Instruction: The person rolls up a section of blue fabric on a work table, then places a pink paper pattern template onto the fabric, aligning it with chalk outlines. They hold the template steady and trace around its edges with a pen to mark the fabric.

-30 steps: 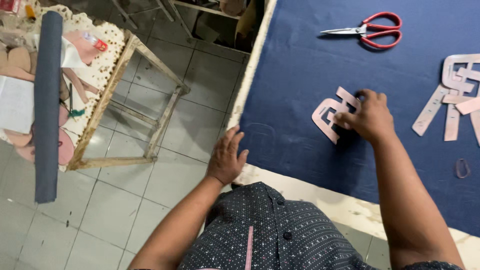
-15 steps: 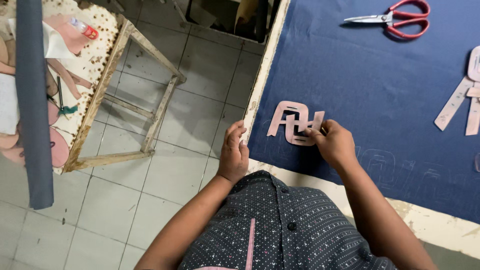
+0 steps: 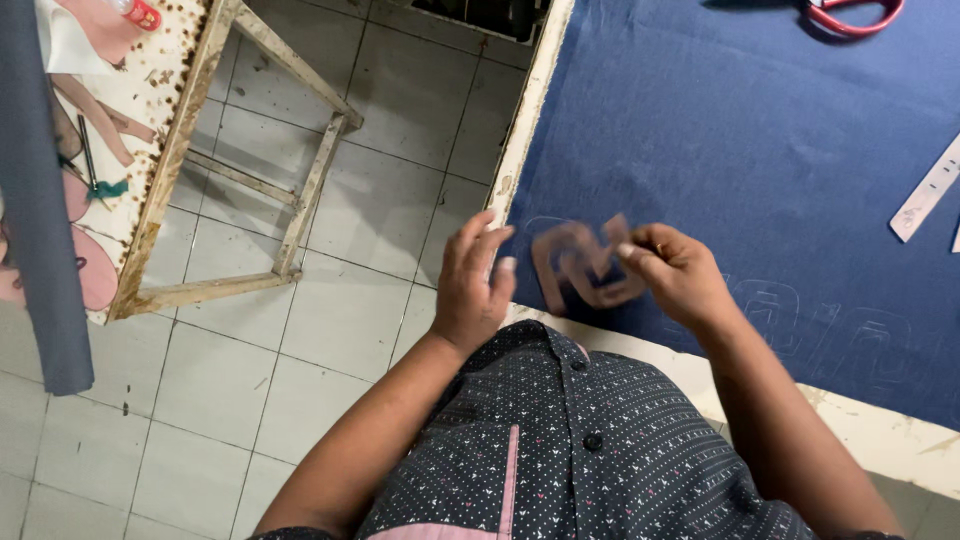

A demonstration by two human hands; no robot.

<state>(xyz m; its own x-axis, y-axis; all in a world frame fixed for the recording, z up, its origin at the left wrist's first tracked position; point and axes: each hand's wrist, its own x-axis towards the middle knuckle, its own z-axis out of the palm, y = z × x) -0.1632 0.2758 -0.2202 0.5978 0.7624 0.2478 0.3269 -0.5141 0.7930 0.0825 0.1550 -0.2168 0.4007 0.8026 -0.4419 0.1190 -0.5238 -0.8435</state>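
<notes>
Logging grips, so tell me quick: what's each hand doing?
Left hand: open, holding nothing, at the table edge.
Right hand: pinching the pink template.

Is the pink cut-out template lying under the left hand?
No, the right hand pinches the pink cut-out template over the blue fabric, while the left hand is beside it at the table edge.

This looks like a small tailoring or pattern-cutting workshop. A worktable (image 3: 527,110) with a chipped pale edge is covered by dark blue cloth (image 3: 760,150) marked with faint chalk outlines. Red-handled scissors (image 3: 855,14) and pink paper pattern pieces (image 3: 925,190) lie on it. A rusty, worn side table (image 3: 160,190) holds more cut shapes over a tiled floor (image 3: 200,400)
</notes>
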